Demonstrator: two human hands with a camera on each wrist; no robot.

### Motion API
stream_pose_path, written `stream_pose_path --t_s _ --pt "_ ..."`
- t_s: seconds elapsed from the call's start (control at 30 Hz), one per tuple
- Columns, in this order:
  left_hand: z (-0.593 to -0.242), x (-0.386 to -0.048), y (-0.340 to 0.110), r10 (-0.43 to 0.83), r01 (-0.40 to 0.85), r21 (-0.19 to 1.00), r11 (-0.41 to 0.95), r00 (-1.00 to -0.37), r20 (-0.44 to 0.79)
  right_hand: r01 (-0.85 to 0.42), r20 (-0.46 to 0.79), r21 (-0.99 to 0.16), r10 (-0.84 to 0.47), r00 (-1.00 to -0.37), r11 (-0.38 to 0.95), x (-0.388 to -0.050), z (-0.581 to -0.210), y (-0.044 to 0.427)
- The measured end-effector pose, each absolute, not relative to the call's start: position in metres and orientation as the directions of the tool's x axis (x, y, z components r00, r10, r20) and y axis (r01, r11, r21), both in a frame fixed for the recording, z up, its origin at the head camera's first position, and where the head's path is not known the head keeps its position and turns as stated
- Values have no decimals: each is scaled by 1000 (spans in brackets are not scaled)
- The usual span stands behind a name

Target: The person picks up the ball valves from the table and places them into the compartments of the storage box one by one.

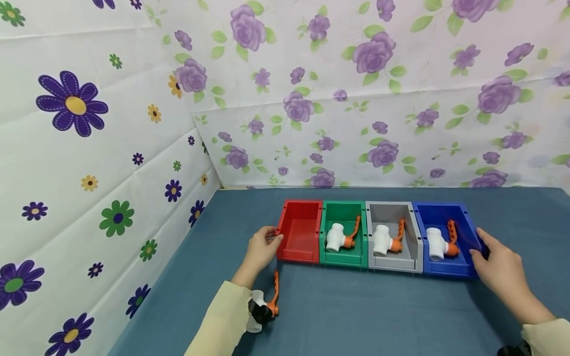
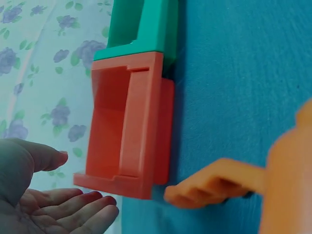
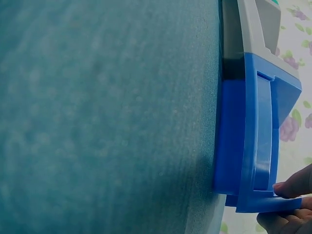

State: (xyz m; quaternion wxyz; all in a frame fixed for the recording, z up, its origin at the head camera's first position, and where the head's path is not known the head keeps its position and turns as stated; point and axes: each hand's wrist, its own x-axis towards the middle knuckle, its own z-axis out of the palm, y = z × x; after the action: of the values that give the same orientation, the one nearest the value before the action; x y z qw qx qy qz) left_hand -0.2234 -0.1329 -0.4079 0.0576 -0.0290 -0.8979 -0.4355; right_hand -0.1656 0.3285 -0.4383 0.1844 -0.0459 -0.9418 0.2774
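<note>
Four joined bins stand in a row: a red bin [image 1: 301, 237], a green bin [image 1: 345, 259], a grey bin [image 1: 396, 264] and a blue bin [image 1: 450, 269]. White ball valves with orange handles lie in the green [image 1: 336, 238], grey [image 1: 383, 241] and blue [image 1: 437, 244] ones; the red one holds nothing. My left hand [image 1: 262, 247] is at the red bin's outer side, fingers extended, thumb apart. Contact there is unclear. With thumb and fingers, my right hand [image 1: 503, 264] pinches the blue bin's outer wall [image 3: 270, 202].
Another ball valve [image 1: 275, 291] lies on the blue-grey table [image 1: 356, 316] by my left wrist, partly hidden by the sleeve and black wrist strap [image 1: 260, 312]. Flowered cloth [image 1: 303, 143] hangs behind the table and along its left side.
</note>
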Motion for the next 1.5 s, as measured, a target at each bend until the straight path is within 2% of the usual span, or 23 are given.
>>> stream_pose_path --t_s 0.23,0.43,0.8,1.07,1.5 --pt "-400 -210 -141 34 51 728 684 -999 38 -1 300 -543 193 -934 840 -166 -438 328" --pt "-397 -202 -144 39 52 691 721 -999 34 -19 307 -542 177 -935 840 -163 -438 328" --pt "-387 -189 -156 102 71 680 730 -995 -6 -15 301 -541 177 -937 841 -159 -439 328" --pt "-386 -174 -162 137 54 652 756 -988 -77 -38 333 -524 164 -928 851 -160 -439 328" --pt "-383 -159 -166 217 41 634 772 -955 -202 -13 295 -535 172 -940 845 -163 -438 328"
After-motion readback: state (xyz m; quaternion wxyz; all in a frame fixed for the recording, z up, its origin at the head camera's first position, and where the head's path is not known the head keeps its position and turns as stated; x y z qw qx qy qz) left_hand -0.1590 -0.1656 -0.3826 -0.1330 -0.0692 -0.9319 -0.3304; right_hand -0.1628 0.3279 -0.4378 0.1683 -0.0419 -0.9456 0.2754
